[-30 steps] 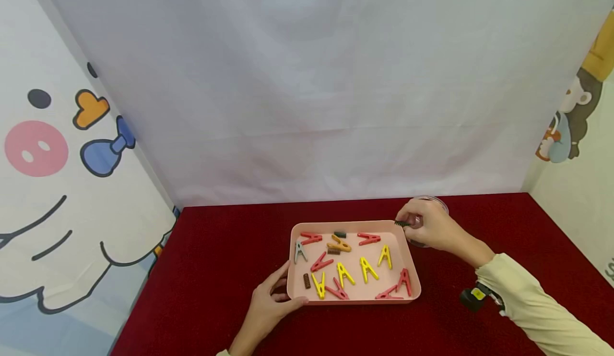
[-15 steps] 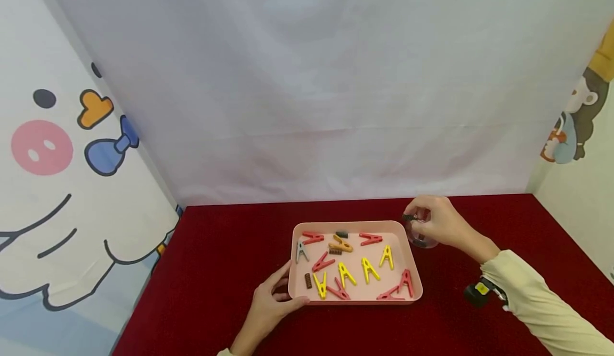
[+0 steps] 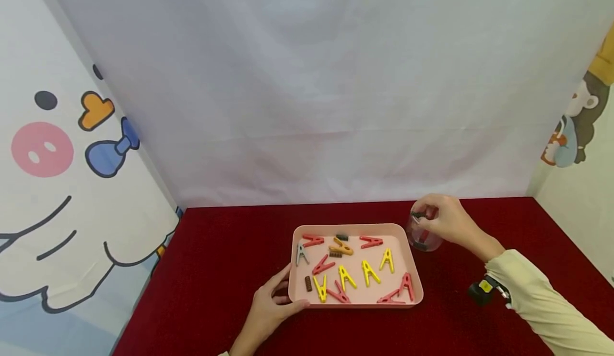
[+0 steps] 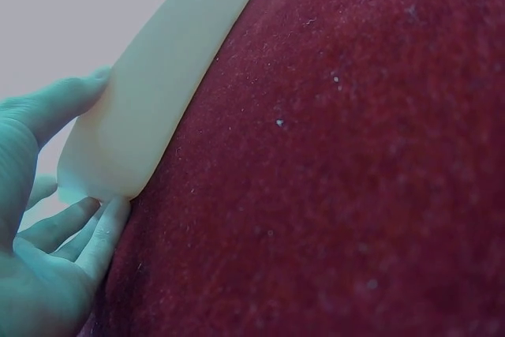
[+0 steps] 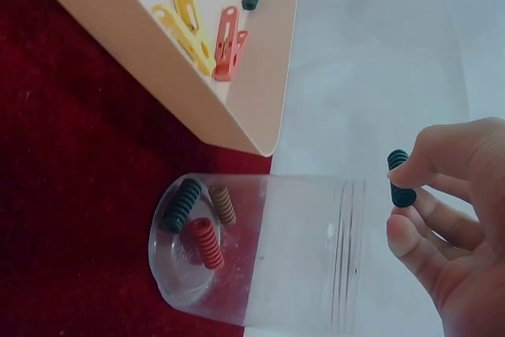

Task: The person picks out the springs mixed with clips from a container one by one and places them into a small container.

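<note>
With thumb and fingertips, my right hand (image 3: 445, 220) pinches a dark green coil spring (image 5: 402, 183) just above the mouth of a clear plastic jar (image 5: 296, 250). Inside that jar, the right wrist view shows a green spring (image 5: 182, 205), a red spring (image 5: 207, 244) and a brown spring (image 5: 223, 205) at the bottom. My left hand (image 3: 269, 306) holds the front left corner of a pink tray (image 3: 364, 292), thumb along the front wall and fingers at the side. Several clothespins lie in it, including a yellow clothespin (image 3: 369, 273) and an orange clothespin (image 3: 342, 247).
Also in the tray are a dark green spring (image 3: 342, 237) and two brown springs, one brown spring (image 3: 308, 283) near the left wall. The jar stands close to the tray's right end. A red cloth (image 3: 230, 249) covers the table, with a white curtain (image 3: 307, 105) behind.
My right hand has carried the green spring rightward from the tray's back right corner to above the jar. The left hand keeps its hold on the tray corner.
</note>
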The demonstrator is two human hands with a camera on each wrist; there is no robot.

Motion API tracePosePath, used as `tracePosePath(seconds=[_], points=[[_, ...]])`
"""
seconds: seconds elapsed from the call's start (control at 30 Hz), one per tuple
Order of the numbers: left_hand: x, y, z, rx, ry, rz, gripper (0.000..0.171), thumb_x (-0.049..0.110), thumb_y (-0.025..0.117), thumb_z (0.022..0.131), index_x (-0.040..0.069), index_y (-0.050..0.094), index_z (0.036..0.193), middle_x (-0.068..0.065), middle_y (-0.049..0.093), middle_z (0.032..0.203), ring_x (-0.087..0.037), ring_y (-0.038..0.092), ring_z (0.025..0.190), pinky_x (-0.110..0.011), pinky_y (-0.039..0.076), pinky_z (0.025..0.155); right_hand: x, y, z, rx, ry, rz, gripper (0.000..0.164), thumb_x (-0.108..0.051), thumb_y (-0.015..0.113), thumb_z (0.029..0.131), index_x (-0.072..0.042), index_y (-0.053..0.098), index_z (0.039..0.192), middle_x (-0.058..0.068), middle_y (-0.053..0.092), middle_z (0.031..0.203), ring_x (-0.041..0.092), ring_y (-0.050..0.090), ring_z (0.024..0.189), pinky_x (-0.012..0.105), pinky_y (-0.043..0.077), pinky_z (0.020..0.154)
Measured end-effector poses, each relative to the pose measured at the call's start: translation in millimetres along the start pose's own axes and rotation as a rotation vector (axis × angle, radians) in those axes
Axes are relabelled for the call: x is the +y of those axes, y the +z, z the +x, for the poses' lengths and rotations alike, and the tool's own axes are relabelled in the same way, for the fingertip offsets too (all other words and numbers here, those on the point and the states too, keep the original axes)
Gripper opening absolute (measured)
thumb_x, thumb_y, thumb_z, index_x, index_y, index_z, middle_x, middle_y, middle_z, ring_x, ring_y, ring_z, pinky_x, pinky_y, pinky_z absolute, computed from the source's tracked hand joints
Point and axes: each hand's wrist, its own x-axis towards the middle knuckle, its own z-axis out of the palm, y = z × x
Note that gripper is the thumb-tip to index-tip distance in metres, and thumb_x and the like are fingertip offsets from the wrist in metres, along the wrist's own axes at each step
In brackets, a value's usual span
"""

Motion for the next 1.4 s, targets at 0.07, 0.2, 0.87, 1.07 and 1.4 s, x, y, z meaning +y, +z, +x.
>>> tracePosePath(seconds=[0.07,0.2,0.87,1.07,1.4], points=[[0.3,-0.1,0.1,-0.002,0.003,0.003,0.081,0.028,0.079,0.063,0.026,0.038,0.133,-0.007,0.047,0.125,-0.021,0.052,0.101,-0.022,0.048,0.071,3.0,-0.8,-0.4,0.015,0.011,0.009,0.016,0.003,0.065,0.066,-0.007,0.065,0.08,0.0,0.057,0.071,0.014,0.049,0.061,0.024,0.042,0.05],[0.8,-0.5,0.6,0.002,0.022,-0.017,0.079,0.026,0.079,0.064,0.024,0.039,0.133,-0.009,0.047,0.124,-0.023,0.052,0.101,-0.025,0.049,0.072,7.2,-1.9,-1.3,0.033,0.031,0.01,0.016,0.005,0.064,0.065,-0.005,0.065,0.077,0.001,0.057,0.07,0.016,0.049,0.061,0.024,0.042,0.05],[4.8,0.0,-1.6,-0.015,-0.002,-0.028,0.081,0.025,0.079,0.064,0.024,0.038,0.133,-0.008,0.046,0.126,-0.024,0.051,0.102,-0.026,0.049,0.072,9.9,2.1,-0.3,0.003,0.11,0.006,0.007,0.002,0.065,0.066,-0.004,0.064,0.071,0.006,0.058,0.07,0.015,0.051,0.059,0.024,0.044,0.048],[23.9,-1.3,-7.5,-0.03,-0.014,-0.041,0.081,0.021,0.078,0.065,0.015,0.037,0.135,-0.015,0.045,0.126,-0.029,0.05,0.103,-0.032,0.049,0.074,9.7,4.3,1.1,-0.007,0.108,0.004,0.006,0.001,0.064,0.068,-0.004,0.064,0.072,0.005,0.059,0.07,0.015,0.052,0.06,0.025,0.045,0.049],[29.7,-3.8,-8.2,-0.031,0.001,-0.042,0.081,0.02,0.078,0.066,0.012,0.036,0.135,-0.016,0.044,0.126,-0.03,0.05,0.104,-0.033,0.049,0.074,6.0,5.5,6.9,-0.035,0.085,0.032,0.009,0.002,0.062,0.072,-0.005,0.064,0.078,0.005,0.059,0.071,0.013,0.053,0.06,0.024,0.045,0.048]])
